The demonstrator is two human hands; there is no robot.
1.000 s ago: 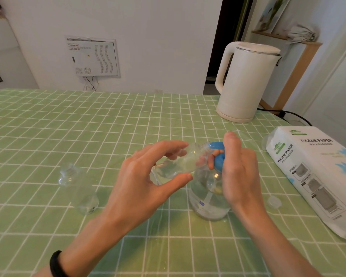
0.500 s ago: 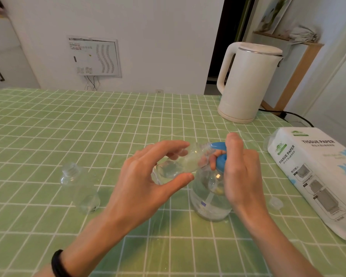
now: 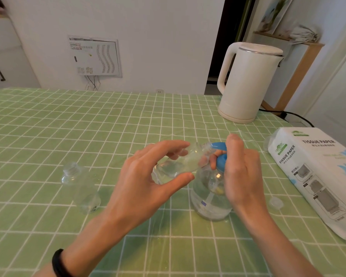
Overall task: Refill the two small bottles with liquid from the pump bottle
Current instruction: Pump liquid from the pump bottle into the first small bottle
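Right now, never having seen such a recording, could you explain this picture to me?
No machine here: a camera worn on a person's head looks down at their bare hands. The left hand holds a small clear plastic bottle with its mouth at the nozzle of a clear pump bottle with a blue head, which the right hand grips at the pump. On the green checked tablecloth are a second small clear bottle, a white electric kettle, a white tissue paper pack and a small clear cap.
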